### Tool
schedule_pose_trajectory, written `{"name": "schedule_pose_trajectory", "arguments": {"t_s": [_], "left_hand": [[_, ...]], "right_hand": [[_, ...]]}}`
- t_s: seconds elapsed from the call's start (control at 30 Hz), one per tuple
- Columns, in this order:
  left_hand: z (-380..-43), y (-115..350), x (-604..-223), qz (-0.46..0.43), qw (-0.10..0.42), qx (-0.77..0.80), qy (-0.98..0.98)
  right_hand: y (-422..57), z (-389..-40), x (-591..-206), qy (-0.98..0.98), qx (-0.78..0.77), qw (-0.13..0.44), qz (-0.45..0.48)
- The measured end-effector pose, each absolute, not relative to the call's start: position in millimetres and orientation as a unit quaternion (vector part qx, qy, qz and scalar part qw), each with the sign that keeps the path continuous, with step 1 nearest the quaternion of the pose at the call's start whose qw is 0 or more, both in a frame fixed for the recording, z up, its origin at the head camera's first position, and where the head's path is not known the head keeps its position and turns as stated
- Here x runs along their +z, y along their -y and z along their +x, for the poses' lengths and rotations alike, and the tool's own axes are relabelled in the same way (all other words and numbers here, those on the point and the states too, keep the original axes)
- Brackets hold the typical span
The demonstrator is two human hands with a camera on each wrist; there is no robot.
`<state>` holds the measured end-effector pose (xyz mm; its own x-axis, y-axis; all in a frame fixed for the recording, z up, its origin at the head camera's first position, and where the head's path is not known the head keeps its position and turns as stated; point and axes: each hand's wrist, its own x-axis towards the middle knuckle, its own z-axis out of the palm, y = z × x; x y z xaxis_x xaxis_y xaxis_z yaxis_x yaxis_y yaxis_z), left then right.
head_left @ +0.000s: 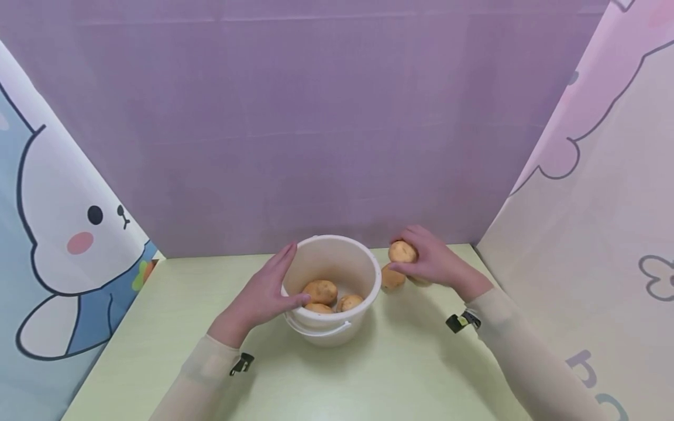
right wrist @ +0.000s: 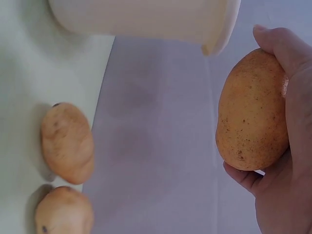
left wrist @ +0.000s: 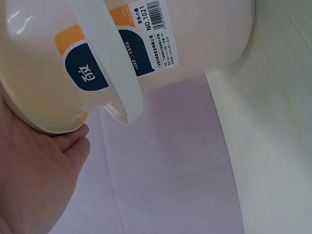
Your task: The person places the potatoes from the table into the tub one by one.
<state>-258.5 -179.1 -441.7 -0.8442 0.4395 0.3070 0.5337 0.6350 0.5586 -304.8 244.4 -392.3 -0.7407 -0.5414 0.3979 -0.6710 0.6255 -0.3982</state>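
My left hand (head_left: pixel 265 292) rests against the left side of a white bucket (head_left: pixel 337 334), its fingers extended along the rim and its thumb reaching over the front edge. Several potatoes (head_left: pixel 321 290) lie at the bottom inside. To the right of the bucket, my right hand (head_left: pixel 434 260) grips a potato (right wrist: pixel 253 112) between thumb and fingers, raised above the table. Below it, two more potatoes lie on the tabletop; the right wrist view shows one potato (right wrist: pixel 67 143) beside another potato (right wrist: pixel 64 212). In the left wrist view the bucket's handle (left wrist: pixel 109 58) hangs down across its printed label (left wrist: pixel 151 39).
The pale green table (head_left: pixel 316 389) meets a purple cloth backdrop (head_left: pixel 337 128) just behind the bucket. Printed panels stand on both sides, with a cartoon rabbit (head_left: pixel 74 234) on the left one and a flower outline (head_left: pixel 658 278) on the right.
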Motion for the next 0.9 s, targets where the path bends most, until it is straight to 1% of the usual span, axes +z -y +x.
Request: {"name": "schedule_pose_trajectory", "arguments": {"t_s": [0.27, 0.37, 0.5, 0.9], "left_hand": [[-256.1, 180.5, -441.9, -0.27, 0.076, -0.332, 0.9], [-255.7, 181.0, -442.7, -0.27, 0.076, -0.331, 0.901], [-256.2, 180.7, -443.7, -0.27, 0.08, -0.33, 0.901], [-260.0, 179.2, -444.8, -0.27, 0.079, -0.325, 0.903]], "right_hand": [[-219.9, -306.4, -374.6, 0.893, 0.271, 0.099, 0.346], [-209.3, -308.3, -370.6, 0.889, 0.26, 0.102, 0.364], [-196.1, -311.9, -368.5, 0.881, 0.241, 0.113, 0.391], [-160.1, -314.4, -364.4, 0.862, 0.226, 0.096, 0.443]]}}
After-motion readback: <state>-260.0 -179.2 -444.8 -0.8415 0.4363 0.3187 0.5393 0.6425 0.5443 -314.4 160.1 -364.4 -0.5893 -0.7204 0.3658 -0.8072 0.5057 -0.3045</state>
